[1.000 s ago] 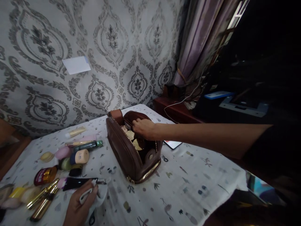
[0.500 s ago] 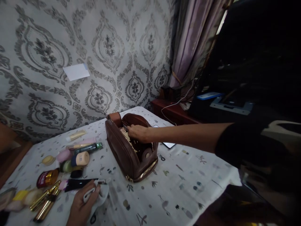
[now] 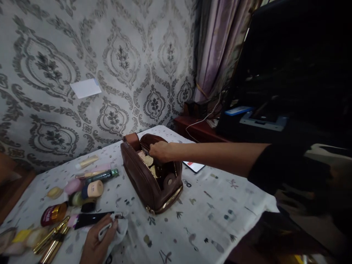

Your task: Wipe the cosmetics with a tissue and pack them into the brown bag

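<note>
A brown bag with gold zippers stands unzipped on the patterned cloth, pale round items inside it. My right hand reaches in over its far side, fingers curled at the inner wall; what they hold, if anything, is hidden. At the lower left my left hand is closed round a small white item, with a white tissue-like piece beside it. A black and pink tube lies just beyond that hand.
Cosmetics lie at the left, among them a red and gold jar, gold tubes and a green bottle. A phone rests behind my right forearm. A white cable hangs by the dark red furniture.
The view has shifted slightly. My right hand has lifted a little from the pale items, so more of them shows. My left hand keeps its hold on the white item.
</note>
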`<state>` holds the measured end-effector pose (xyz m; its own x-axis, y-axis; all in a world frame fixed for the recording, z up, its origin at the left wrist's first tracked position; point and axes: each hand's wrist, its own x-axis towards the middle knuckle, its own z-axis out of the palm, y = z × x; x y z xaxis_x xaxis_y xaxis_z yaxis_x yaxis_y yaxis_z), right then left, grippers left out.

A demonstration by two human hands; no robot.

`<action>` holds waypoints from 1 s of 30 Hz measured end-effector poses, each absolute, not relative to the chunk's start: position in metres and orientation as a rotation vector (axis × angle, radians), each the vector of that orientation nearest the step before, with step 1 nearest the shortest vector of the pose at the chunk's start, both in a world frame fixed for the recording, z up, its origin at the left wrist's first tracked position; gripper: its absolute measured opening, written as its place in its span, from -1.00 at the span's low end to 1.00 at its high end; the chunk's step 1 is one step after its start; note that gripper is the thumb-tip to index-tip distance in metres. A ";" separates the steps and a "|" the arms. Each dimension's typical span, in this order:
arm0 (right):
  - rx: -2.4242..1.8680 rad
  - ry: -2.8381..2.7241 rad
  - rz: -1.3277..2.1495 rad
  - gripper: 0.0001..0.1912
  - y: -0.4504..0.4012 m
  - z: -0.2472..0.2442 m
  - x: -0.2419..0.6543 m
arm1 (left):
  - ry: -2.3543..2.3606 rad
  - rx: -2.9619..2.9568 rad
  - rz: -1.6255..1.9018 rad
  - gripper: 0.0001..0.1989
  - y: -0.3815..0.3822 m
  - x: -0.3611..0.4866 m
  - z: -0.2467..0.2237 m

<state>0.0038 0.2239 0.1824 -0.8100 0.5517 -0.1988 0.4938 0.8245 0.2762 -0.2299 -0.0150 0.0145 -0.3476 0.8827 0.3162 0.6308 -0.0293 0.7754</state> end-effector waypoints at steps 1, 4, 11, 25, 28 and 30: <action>0.800 2.748 0.327 -0.74 0.221 0.183 0.005 | 1.981 1.607 1.323 -0.54 -0.015 -0.229 0.014; 0.582 2.854 0.387 -0.70 0.212 0.180 0.010 | 2.020 1.590 1.380 -0.53 -0.017 -0.223 0.012; -0.011 2.944 0.394 -0.86 0.208 0.141 0.018 | 2.029 1.557 1.392 -0.51 -0.020 -0.219 0.007; 0.009 2.941 0.409 -0.88 0.204 0.135 0.019 | 2.023 1.605 1.265 -0.53 -0.020 -0.233 0.009; 0.006 2.958 0.362 -0.89 0.207 0.151 0.021 | 2.053 1.561 1.267 -0.49 -0.020 -0.228 0.012; 0.082 2.988 0.327 -0.87 0.211 0.167 0.024 | 2.078 1.525 1.319 -0.46 -0.020 -0.220 0.017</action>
